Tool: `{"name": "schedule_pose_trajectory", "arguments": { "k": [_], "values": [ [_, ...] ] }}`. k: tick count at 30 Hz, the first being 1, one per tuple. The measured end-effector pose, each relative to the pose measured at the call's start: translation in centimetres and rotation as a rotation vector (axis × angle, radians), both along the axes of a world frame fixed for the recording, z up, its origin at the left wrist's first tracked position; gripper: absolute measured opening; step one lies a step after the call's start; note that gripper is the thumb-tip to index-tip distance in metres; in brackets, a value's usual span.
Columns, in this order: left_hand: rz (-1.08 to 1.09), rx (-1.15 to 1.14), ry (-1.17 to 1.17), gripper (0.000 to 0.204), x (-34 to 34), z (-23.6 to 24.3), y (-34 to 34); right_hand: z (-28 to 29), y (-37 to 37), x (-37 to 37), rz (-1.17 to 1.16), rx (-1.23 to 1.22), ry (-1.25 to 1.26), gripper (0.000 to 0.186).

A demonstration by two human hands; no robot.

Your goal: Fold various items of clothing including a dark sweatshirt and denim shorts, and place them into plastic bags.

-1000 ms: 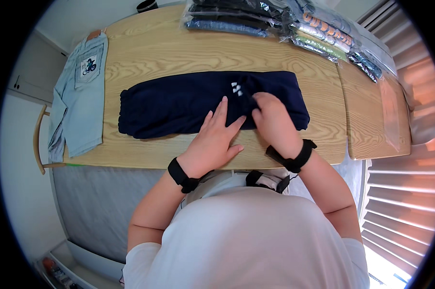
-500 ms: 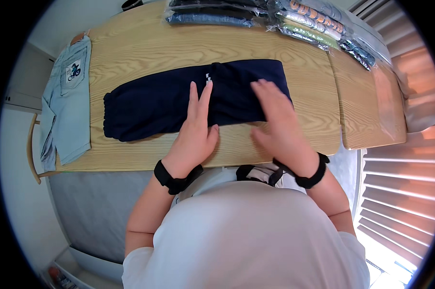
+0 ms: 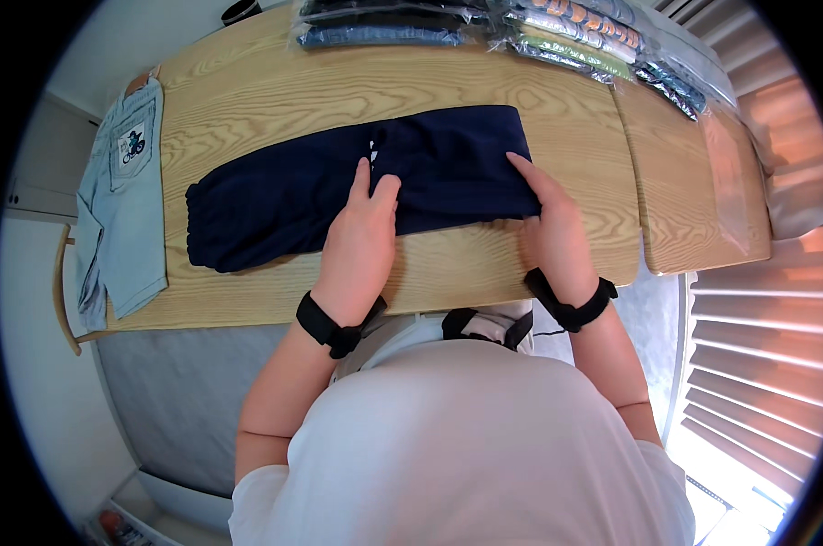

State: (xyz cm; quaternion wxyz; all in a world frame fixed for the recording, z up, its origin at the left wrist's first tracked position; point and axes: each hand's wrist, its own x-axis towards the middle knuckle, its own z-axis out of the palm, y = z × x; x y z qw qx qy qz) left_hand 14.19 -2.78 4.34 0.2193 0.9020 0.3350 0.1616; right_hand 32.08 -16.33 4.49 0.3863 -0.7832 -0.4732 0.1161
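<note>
Navy trousers (image 3: 270,200) lie folded lengthwise across the table (image 3: 229,100), their gathered cuff at the left and a small white mark at a middle crease. My left hand (image 3: 357,241) is on the middle of them, index finger extended beside the mark, middle finger bent onto the cloth, thumb hidden. At the right end, my right hand (image 3: 557,237) grips the cloth, fingers over the top and thumb at the near edge. Both wrists wear black straps.
Light denim clothing (image 3: 129,237) with a patch pocket lies at the left. Bagged folded garments (image 3: 384,32) are stacked along the back. A side board (image 3: 675,191) holds clear plastic at the right. A chair (image 3: 63,291) stands at the left, a curtain (image 3: 748,364) hangs right.
My right hand has moved from near the middle to the trousers' right end and closed on it. My left fingers have bent. The white mark is now partly covered by a crease.
</note>
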Motion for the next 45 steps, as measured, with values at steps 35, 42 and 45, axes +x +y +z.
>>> {"name": "schedule_pose_trajectory", "arguments": {
  "k": [35, 42, 45],
  "values": [
    [0.505, 0.218, -0.050, 0.042, -15.7, 2.6, 8.0, -0.8, 7.3, -7.6, 0.406, -0.212, -0.007, 0.048],
    [0.678, -0.774, -0.305, 0.047, -16.9, 2.3, 10.8, -1.1, 7.1, -7.3, 0.440, -0.230, -0.103, 0.052],
    [0.560, -1.123, -0.836, 0.036, -16.1, 3.1, 11.0, -1.5, 7.1, -7.6, 0.388, -0.165, -0.021, 0.054]
  ]
}}
